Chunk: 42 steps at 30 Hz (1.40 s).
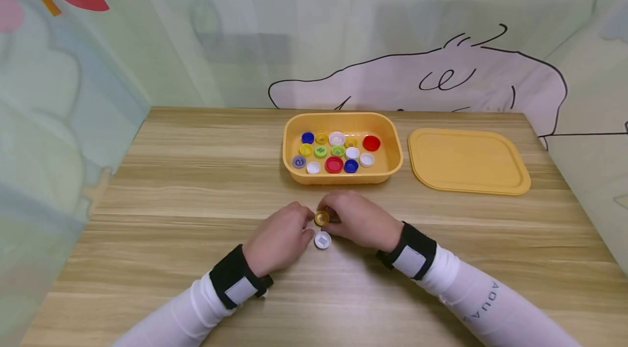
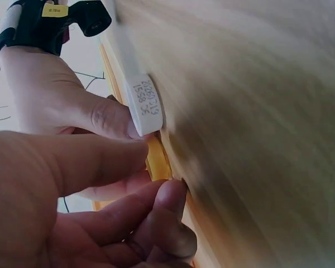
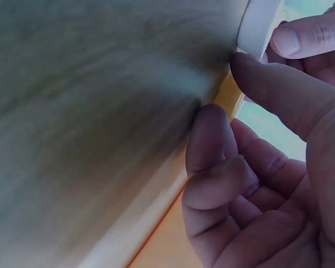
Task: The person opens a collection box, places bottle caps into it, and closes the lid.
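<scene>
In the head view my right hand pinches a yellow bottle cap low over the table, thumb and finger on either side of its rim. My left hand comes in from the left, a fingertip right at the cap's edge and its thumb beside a white bottle cap. That white cap lies just nearer to me than the yellow one. In the left wrist view, printed digits show on the side of the white cap, and the yellow cap is partly hidden by fingers.
Beyond the hands stands a yellow plastic box holding several bottle caps in red, blue, white, green, yellow and purple. Its flat yellow lid lies to the right. Behind the wooden table hangs a printed cloth.
</scene>
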Available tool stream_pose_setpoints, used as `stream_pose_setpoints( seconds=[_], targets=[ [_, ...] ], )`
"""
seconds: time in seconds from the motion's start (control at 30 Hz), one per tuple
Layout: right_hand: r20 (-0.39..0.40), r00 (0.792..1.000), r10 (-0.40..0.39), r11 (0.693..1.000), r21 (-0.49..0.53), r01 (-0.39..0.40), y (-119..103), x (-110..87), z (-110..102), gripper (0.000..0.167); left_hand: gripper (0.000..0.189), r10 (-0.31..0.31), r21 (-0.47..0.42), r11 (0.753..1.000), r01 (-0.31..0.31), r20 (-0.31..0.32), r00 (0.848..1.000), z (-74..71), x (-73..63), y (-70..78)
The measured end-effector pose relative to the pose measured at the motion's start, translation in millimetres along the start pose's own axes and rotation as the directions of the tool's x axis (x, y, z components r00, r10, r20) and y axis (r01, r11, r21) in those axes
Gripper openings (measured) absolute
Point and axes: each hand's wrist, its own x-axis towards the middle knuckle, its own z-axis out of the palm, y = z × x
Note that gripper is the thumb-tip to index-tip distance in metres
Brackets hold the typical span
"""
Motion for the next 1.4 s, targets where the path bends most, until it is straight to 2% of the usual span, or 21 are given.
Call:
stream_pose_setpoints(
  seconds=[0.2, 0.37, 0.47, 0.6, 0.77, 0.9, 1.03, 1.17, 1.3, 1.4],
  targets=[
    [-0.025, 1.000, 0.018, 1.000, 0.005, -0.017, 0, -0.6, 2, 0.021, 0.034, 0.005, -0.025, 1.000, -0.005, 0.004, 1.000, -0.3, -1.6, 1.4],
    [-0.065, 0.996, 0.058, 0.998, 0.041, -0.055, -3, -4.5, -3, 0.024, 0.036, -0.009, -0.089, 0.996, 0.007, -0.021, 1.000, -5.9, -4.1, 6.4],
    [-0.094, 0.993, 0.078, 0.996, 0.048, -0.073, -6, -8.0, -11, 0.027, 0.037, 0.018, -0.115, 0.993, -0.024, -0.061, 0.998, -11.6, -5.2, 11.1],
    [-0.150, 0.986, 0.067, 0.997, 0.033, -0.063, -10, -13.2, -24, 0.026, 0.039, 0.065, -0.138, 0.987, -0.080, -0.109, 0.992, -18.5, -5.1, 18.0],
    [-0.228, 0.972, 0.052, 0.999, 0.021, -0.049, -10, -18.4, -41, 0.024, 0.042, 0.094, -0.198, 0.973, -0.119, -0.127, 0.987, -26.9, -0.7, 29.5],
    [-0.277, 0.960, 0.049, 0.999, 0.024, -0.044, -7, -20.9, -52, 0.026, 0.045, 0.123, -0.232, 0.961, -0.153, -0.139, 0.983, -34.0, 7.7, 39.2],
    [-0.311, 0.949, 0.056, 0.998, -0.019, -0.065, -1, -21.9, -65, 0.029, 0.046, 0.148, -0.255, 0.950, -0.182, -0.145, 0.978, -40.6, 20.6, 49.0],
    [-0.342, 0.937, 0.071, 0.993, -0.061, -0.097, 7, -21.1, -78, 0.030, 0.048, 0.156, -0.276, 0.943, -0.187, -0.133, 0.979, -46.8, 36.1, 59.0],
    [-0.364, 0.928, 0.077, 0.988, -0.097, -0.120, 17, -19.6, -87, 0.029, 0.048, 0.185, -0.283, 0.934, -0.218, -0.140, 0.973, -49.9, 54.7, 65.7],
    [-0.367, 0.925, 0.093, 0.984, -0.110, -0.142, 23, -18.4, -91, 0.028, 0.046, 0.187, -0.322, 0.921, -0.218, -0.123, 0.975, -50.2, 67.7, 68.3]
  ],
)
